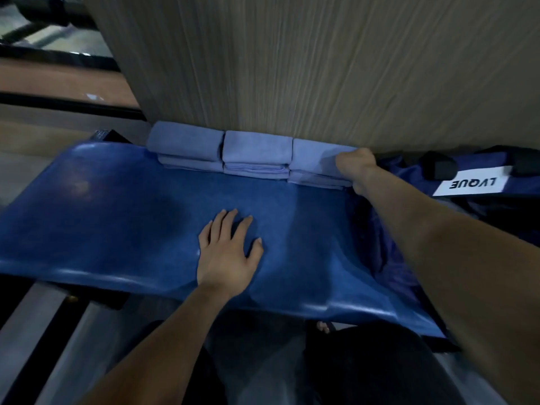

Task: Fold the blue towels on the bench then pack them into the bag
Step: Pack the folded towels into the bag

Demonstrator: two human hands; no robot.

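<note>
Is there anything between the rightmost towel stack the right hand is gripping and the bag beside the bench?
Nothing visible. The right hand grips the rightmost towel stack at the bench end, and the bag lies just past that edge. The left hand rests flat on the bench, out of the path.

Behind the seating area: tall panel point(292, 62) of pale wood grain with vertical streaks, filling the upper centre and right. Upper left: blurred dark metal bars point(52, 13) crossing a lighter surface, detail indistinct. Below these: reddish-brown band point(58, 80) edged by a black rail point(73, 106). Lower left: grey floor point(38, 317) with a dark strip running diagonally. Bottom centre: dark trousers point(380, 369), with bare toes point(323, 327) in a dark sandal showing just above them.
</note>
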